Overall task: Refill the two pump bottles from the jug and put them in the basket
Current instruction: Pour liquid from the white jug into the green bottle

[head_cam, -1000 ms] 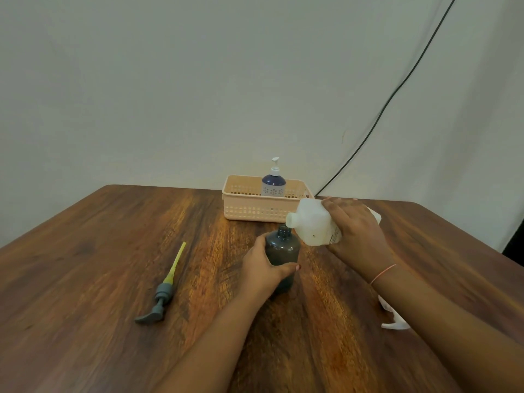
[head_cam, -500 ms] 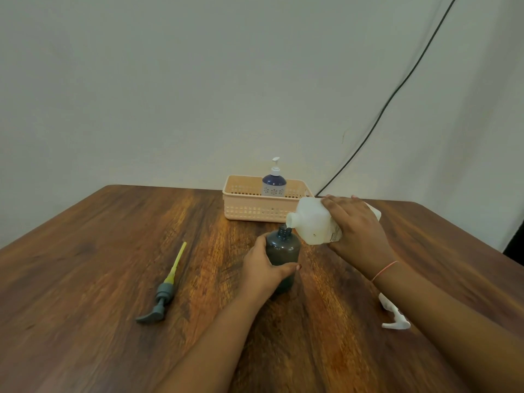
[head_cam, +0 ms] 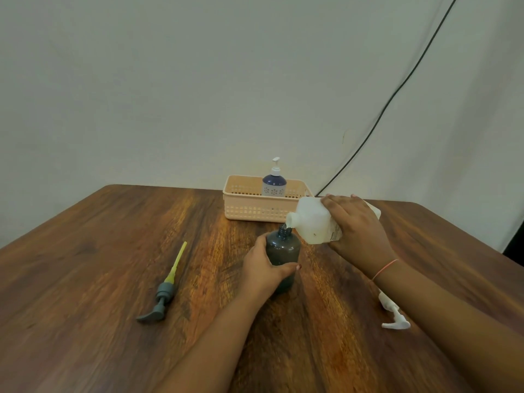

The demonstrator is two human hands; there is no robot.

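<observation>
On my feed the dark bottle (head_cam: 284, 252) stands upright and uncapped on the wooden table (head_cam: 85, 251), and I place everything else from it.

Well to its left lies a grey pump head (head_cam: 162, 299), flat on the wood, with its yellow tube pointing away from me.

The left hand (head_cam: 262, 270) touches the dark bottle from the left. Its fingers and thumb curl round the lower body and grip it.

Behind the dark bottle, near the far table edge, sits the peach basket (head_cam: 246, 209). A blue pump bottle (head_cam: 274, 185) stands upright inside it with its white pump fitted.

Just right of the dark bottle and slightly above it, the white jug (head_cam: 313, 222) is tipped over. Its mouth hangs right at the open neck. I cannot tell whether liquid is running.

The right hand (head_cam: 357, 228) clasps the jug's body from above, with the fingers wrapped over it. A thin pink band (head_cam: 386, 268) circles that wrist.

Farther right of the dark bottle, nearer to me, a white pump head (head_cam: 394, 317) lies on the table, partly hidden by the right forearm.

A black cable (head_cam: 397, 93) runs up the wall behind.
</observation>
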